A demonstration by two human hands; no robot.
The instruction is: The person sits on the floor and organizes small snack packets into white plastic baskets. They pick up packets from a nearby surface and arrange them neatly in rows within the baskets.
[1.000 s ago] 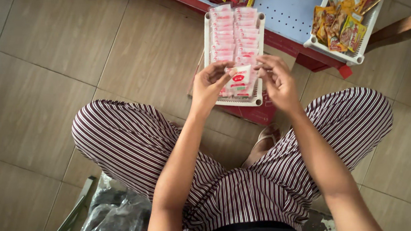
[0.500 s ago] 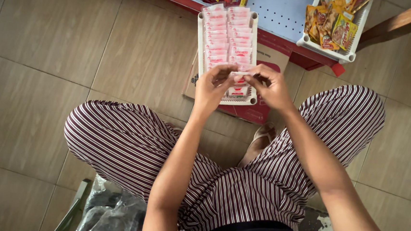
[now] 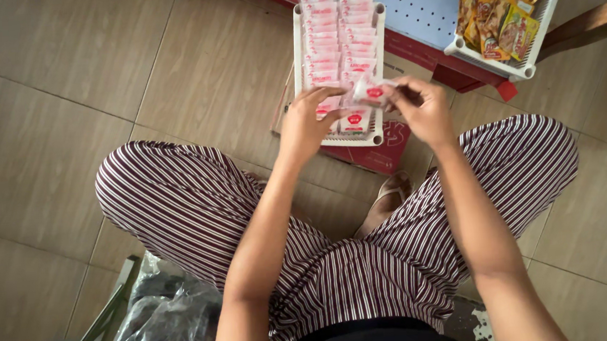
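Lifted since before, sachet (image 3: 371,92) between both hands' fingers (image 3: 341,93).

Both hands, left hand (image 3: 309,124) and right hand (image 3: 424,109), pinch a small pink-and-white packet (image 3: 369,91) over the white tray (image 3: 300,46) (packed with similar packets) at twelve o'clock.

Small sachet held above a white tray full of the same sachets

The sachet (image 3: 371,91) is a small pink-and-white packet with a red mark, tilted, and pinched at its two ends between the left hand (image 3: 307,124) and the right hand (image 3: 424,109). It hangs just over the near end of the white tray (image 3: 381,79), at 12 o'clock from the person. The tray is long and narrow and holds two rows of the same sachets (image 3: 340,36), overlapping like tiles.
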